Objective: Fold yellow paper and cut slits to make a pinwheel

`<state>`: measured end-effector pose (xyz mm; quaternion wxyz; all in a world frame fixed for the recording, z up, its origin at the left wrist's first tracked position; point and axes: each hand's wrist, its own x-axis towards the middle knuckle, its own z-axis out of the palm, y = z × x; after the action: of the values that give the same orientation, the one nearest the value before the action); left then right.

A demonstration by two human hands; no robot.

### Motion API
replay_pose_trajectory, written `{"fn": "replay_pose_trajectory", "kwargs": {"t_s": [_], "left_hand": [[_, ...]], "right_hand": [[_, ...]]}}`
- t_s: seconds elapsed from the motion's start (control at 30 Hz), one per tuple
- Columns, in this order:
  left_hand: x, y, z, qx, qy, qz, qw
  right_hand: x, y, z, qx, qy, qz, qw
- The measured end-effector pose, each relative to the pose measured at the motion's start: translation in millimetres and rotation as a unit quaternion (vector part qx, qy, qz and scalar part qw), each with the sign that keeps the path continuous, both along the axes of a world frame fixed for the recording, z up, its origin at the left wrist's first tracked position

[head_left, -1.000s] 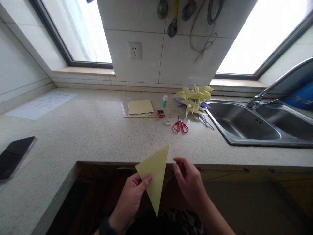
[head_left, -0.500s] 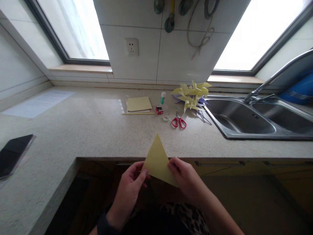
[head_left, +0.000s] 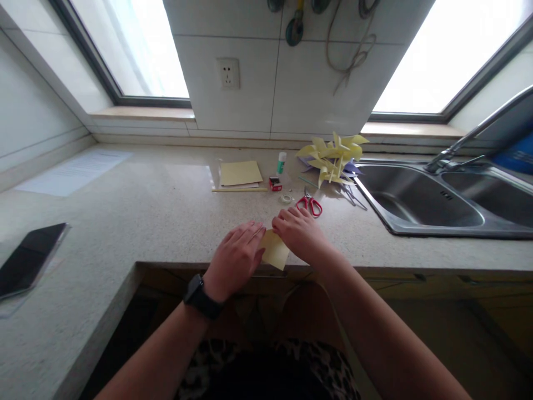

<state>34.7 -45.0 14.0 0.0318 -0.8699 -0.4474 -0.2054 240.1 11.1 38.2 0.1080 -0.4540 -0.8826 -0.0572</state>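
There were one left hand (head_left: 235, 258), one right hand (head_left: 302, 233), one yellow paper (head_left: 275, 251) between them, one pair of scissors (head_left: 308, 197), one glue stick (head_left: 281, 163), one phone (head_left: 31, 256), two sink basins (head_left: 420, 200)

Black smartphone (head_left: 31, 256) lies far left, printed sheet (head_left: 75, 171) beyond it, power socket (head_left: 228, 73) on tiled wall (head_left: 316, 100), double-bowl steel sink (head_left: 416, 194) at right with faucet (head_left: 443, 159).

yellow paper (head_left: 275, 252), one piece: plain, straight-edged, partly covered; at the front edge of the table (head_left: 183, 228), one corner outward.
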Motion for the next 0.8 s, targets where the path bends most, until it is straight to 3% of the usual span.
{"fn": "replay_pose_trajectory", "kwargs": {"t_s": [0.2, 0.43, 0.8], "left_hand": [[5.3, 17.7, -18.1, -0.025, 0.024, 0.006, 0.999], [8.8, 24.4, -16.9, -0.068, 0.047, -0.021, 0.996], [7.3, 15.3, -17.5, -0.09, 0.057, -0.006, 0.994]], "right_hand": [[-8.5, -16.5, -21.2, -0.006, 0.079, -0.045, 0.996], [-26.9, -48.9, -34.5, -0.045, 0.123, -0.051, 0.99], [-17.1, -53.9, -36.3, -0.074, 0.114, -0.067, 0.988]]}}
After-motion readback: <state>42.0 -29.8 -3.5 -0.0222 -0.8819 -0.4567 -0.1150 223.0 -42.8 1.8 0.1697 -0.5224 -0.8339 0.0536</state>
